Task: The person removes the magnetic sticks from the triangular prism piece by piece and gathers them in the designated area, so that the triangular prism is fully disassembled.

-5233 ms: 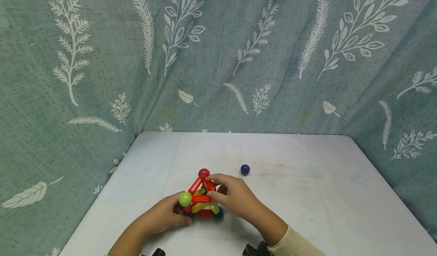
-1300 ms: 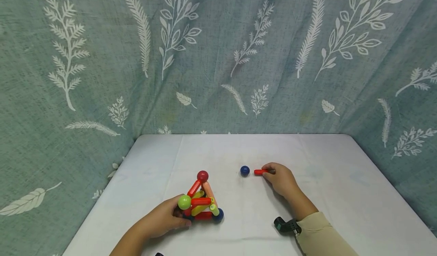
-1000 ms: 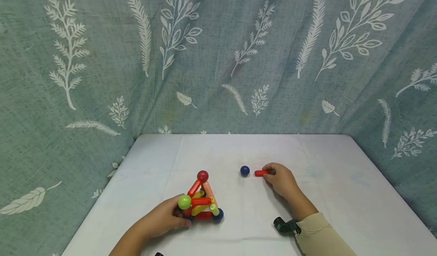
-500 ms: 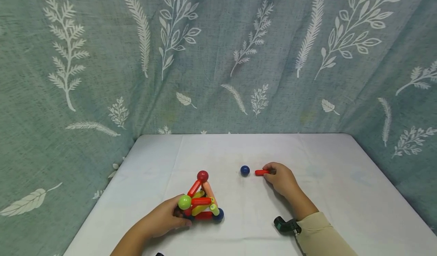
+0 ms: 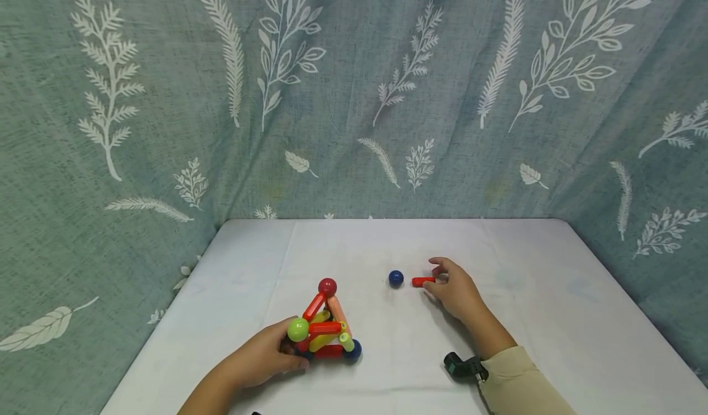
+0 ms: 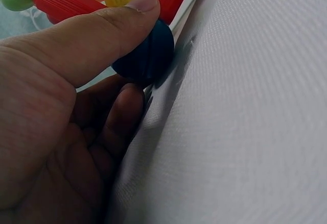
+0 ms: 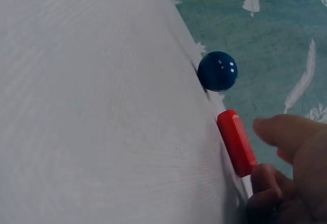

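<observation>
A toy structure of coloured building rods and balls (image 5: 326, 328) stands on the table at centre left. My left hand (image 5: 264, 355) holds its lower left corner, thumb and fingers around a dark blue ball (image 6: 148, 55) in the left wrist view. A loose red rod (image 7: 236, 143) lies on the table to the right, also seen as the red rod (image 5: 421, 281) in the head view. My right hand (image 5: 456, 292) is beside this rod, fingers spread; in the right wrist view the thumb is apart from it and a fingertip is close to its lower end.
A loose blue ball (image 5: 396, 278) sits just left of the red rod. The white-covered table (image 5: 525, 316) ends at a green leaf-patterned cloth (image 5: 343, 95) at the back and sides. A black wrist device (image 5: 461, 366) sits by the right sleeve.
Since about five seconds ago my right hand has left the structure and set a red rod down near the blue ball. Just now its fingers have opened off the rod. The left hand stays put.
</observation>
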`<action>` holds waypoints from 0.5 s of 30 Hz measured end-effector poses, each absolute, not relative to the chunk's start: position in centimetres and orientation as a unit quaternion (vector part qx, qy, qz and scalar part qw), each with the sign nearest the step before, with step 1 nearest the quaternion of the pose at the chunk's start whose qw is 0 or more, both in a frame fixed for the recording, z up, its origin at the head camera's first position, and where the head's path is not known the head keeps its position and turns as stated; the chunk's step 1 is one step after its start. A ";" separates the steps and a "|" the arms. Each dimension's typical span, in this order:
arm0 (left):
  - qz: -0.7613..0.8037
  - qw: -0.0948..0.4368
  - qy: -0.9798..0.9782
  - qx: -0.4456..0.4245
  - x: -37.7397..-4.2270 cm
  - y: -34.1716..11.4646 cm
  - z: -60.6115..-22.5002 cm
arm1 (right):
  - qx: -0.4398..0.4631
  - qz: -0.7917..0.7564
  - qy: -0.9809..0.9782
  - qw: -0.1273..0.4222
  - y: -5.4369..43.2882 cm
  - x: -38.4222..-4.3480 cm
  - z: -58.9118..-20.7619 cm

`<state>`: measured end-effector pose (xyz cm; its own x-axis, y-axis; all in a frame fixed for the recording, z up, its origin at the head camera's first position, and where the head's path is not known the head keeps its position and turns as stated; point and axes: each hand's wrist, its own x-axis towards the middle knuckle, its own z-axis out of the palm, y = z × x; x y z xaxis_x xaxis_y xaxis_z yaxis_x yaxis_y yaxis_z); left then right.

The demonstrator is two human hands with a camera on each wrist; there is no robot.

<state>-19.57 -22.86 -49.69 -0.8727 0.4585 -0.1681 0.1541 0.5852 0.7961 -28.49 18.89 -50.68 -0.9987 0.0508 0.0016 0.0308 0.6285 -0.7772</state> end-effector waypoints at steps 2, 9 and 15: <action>0.419 0.181 0.872 0.175 -19.6 -23.0 -49.7 | -0.012 0.448 -0.894 0.016 18.6 -28.3 -50.3; 0.422 0.181 0.870 0.179 -19.5 -23.1 -49.7 | 0.030 0.484 -0.875 0.011 16.1 -26.3 -48.0; 0.423 0.180 0.870 0.178 -19.6 -22.8 -49.8 | 0.081 0.466 -0.881 0.011 13.8 -24.9 -47.0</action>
